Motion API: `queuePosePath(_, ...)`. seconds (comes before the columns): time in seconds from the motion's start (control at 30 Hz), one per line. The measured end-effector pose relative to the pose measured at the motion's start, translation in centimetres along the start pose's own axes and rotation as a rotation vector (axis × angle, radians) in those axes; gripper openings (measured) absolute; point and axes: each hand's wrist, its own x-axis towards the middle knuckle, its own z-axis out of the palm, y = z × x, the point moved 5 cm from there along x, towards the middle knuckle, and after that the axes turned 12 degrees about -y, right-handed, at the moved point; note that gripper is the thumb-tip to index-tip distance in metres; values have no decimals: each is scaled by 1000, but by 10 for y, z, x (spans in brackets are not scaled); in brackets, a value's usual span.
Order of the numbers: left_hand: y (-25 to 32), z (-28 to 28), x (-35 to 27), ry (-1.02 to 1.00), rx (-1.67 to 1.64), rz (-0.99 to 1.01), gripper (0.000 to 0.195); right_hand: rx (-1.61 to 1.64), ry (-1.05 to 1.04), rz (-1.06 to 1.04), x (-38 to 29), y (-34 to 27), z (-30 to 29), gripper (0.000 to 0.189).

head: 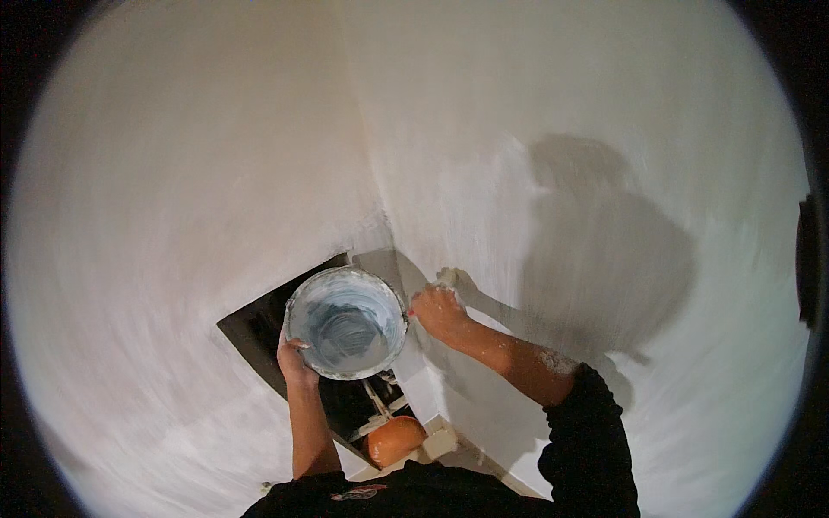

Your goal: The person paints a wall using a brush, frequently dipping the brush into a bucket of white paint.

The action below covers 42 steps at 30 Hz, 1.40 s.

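My left hand grips the left side of a round bucket, its thumb over the rim. The bucket is tilted so its inside shows, smeared with whitish paste that pools at the bottom. Against the wall on the right, my right hand is closed around a brush with pale, paste-coated bristles; a small red bit shows at the hand's left side. The brush end touches or nearly touches the wall near the corner. White specks lie on my right forearm.
Two plastered walls meet in a corner above the bucket. A dark rectangular opening lies behind the bucket in the left wall. Below it are an orange rounded object, pale sticks and a cream-coloured block. My shadow falls on the right wall.
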Motion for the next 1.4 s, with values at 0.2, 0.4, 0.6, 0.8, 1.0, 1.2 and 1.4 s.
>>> queuePosePath(0.2, 11, 20, -19, 105, 71, 74, 68, 131, 110, -83, 12, 21, -138, 24)
queuePosePath(0.4, -1, 42, -19, 154, 116, 97, 69, -446, 566, 11, 21, 63, -29, 11)
queuePosePath(0.6, -4, 10, -30, 188, 181, 230, 68, 362, 88, 147, 15, 4, 20, 19)
queuePosePath(0.8, 3, 16, -33, 243, 300, 286, 70, 921, 586, -96, -12, -20, -37, 24)
queuePosePath(1.0, 23, 28, -32, 299, 527, 289, 66, 1391, 363, -530, 24, -58, -23, 24)
queuePosePath(1.2, 19, 32, -26, 251, 655, 237, 64, 1330, 273, -377, 56, -89, 18, 24)
queuePosePath(1.4, -4, 26, -30, 206, 700, 124, 69, 1248, 463, -574, 54, -136, 20, 33)
